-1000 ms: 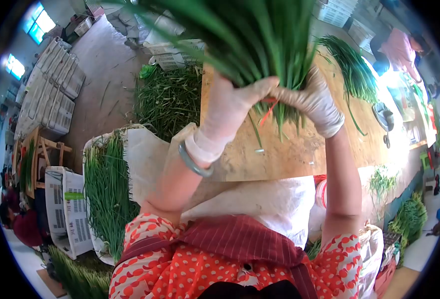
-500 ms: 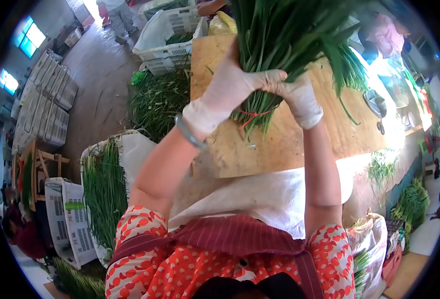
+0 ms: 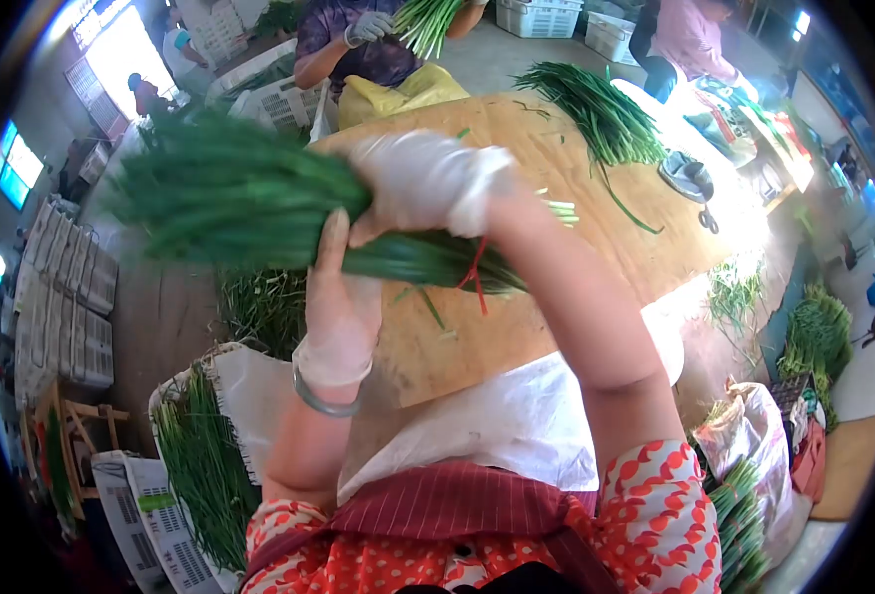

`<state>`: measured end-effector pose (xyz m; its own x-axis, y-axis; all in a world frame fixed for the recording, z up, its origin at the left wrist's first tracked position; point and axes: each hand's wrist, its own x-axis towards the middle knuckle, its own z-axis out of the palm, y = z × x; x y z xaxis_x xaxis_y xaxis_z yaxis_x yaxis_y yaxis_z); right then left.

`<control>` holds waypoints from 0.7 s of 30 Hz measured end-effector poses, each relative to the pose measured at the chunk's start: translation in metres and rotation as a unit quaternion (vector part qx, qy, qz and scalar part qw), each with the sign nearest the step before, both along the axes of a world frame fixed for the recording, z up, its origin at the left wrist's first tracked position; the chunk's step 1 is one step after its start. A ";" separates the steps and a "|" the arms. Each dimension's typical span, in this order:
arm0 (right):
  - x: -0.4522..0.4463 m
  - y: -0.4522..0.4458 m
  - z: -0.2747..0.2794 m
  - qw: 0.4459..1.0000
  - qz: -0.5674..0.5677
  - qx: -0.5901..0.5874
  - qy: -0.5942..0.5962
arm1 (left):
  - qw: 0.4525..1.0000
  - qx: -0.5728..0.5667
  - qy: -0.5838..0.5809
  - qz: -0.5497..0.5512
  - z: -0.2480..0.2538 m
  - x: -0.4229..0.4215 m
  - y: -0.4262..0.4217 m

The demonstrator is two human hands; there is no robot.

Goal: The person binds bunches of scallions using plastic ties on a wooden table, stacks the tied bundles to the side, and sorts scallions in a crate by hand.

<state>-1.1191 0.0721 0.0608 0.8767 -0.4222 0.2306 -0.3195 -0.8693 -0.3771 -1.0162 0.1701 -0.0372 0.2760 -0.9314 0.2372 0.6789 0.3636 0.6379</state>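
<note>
A thick bunch of garlic chives (image 3: 259, 193) lies sideways in both my gloved hands above the wooden board, its leafy end pointing left and blurred. My left hand (image 3: 343, 302) grips it from below, thumb up along its near side. From above, my right hand (image 3: 417, 183) wraps over its middle. A red tie (image 3: 475, 280) circles the bunch near the cut end at the right. More loose chives (image 3: 601, 114) rest on the far right of the board, beside a grey glove-like item (image 3: 688, 176) and scissors (image 3: 708, 219).
The wooden board (image 3: 516, 332) spans the space before me. Across it, a person's gloved hand (image 3: 368, 30) holds other chives by a yellow sack (image 3: 398, 94). White crates (image 3: 145, 515) and piled chives (image 3: 200, 455) stand at left; a stuffed sack (image 3: 754, 445) sits at right.
The bunch has swung from upright to lying sideways, leaves now to the left. My right hand has crossed over its top and my left hand has dropped lower. The view has shifted.
</note>
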 end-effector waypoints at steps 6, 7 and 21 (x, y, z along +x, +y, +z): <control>0.065 -0.006 -0.150 0.973 0.042 0.108 0.198 | 0.924 0.277 0.264 -0.020 -0.073 0.044 0.055; 0.063 -0.001 -0.148 0.975 0.041 0.085 0.203 | 0.923 0.280 0.263 -0.021 -0.076 0.055 0.065; -0.076 0.008 -0.113 0.972 -0.097 -0.135 0.168 | 0.534 0.013 -0.842 0.070 -0.006 0.040 0.027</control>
